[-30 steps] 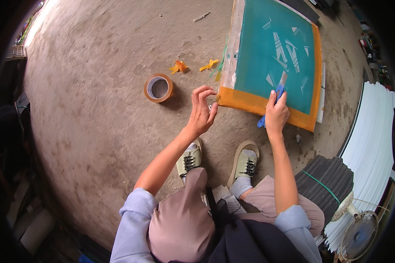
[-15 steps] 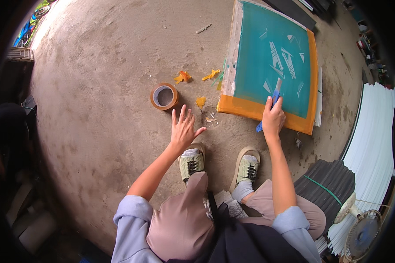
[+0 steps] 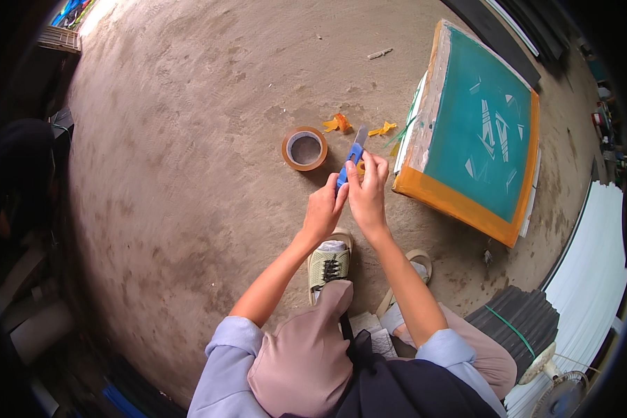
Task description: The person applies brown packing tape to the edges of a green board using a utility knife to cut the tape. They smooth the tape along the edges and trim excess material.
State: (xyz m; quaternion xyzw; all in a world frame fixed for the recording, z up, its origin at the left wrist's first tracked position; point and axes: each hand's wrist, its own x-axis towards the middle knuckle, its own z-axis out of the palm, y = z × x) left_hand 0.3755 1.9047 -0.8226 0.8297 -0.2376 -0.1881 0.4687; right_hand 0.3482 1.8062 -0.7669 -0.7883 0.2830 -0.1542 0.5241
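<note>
A blue utility knife (image 3: 350, 164) is held between my two hands, its blade out and pointing away from me. My left hand (image 3: 322, 210) closes on the handle's rear end. Higher on the handle, my right hand (image 3: 368, 198) grips it with the thumb on top. Just left of the blade, a roll of brown packing tape (image 3: 290, 155) lies flat on the floor. To the right is a screen-printing frame (image 3: 456, 132) with teal mesh, pale angular shapes and orange tape along its edges; neither hand touches it.
Crumpled orange tape (image 3: 337, 124) and a yellow scrap (image 3: 383, 129) lie beyond my hands. At right are a bundle of dark strips (image 3: 515, 320) with a green tie, a stack of white sheets (image 3: 585, 244) and a fan (image 3: 561, 397). Dark sheets (image 3: 498, 45) lie beyond the frame.
My right hand has brought the knife leftward from over the frame to the middle. My left hand, formerly spread and holding nothing, now grips the handle. The whole view has shifted.
</note>
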